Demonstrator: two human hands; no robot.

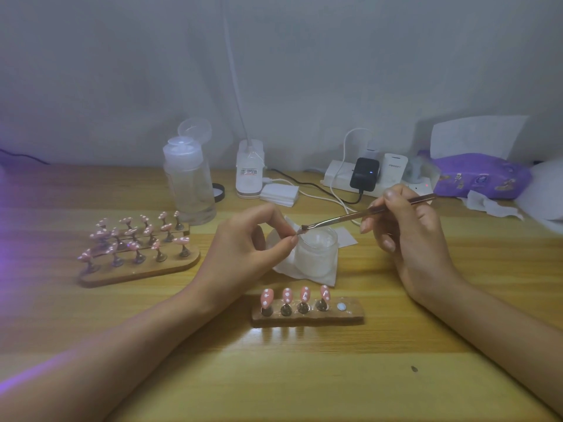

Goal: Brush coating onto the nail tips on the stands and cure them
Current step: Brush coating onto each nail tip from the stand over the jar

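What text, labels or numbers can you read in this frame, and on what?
Nothing reads clearly.
White charger on the power strip: one short dark word on its front, too blurred to read.
Lamp base: a sticker with small print, too small to read.
Purple tissue pack: printed marks and pictures, too blurred to read.

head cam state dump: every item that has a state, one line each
left hand: pinches small piece at tip of brush; what it is, cannot tell
right hand: grips brush, tip over jar
jar: open, no lid
pump bottle: cap flipped open
near stand: four nail tips mounted, rightmost spot bare
far stands: nail tips on holders
black charger: plugged in, light on
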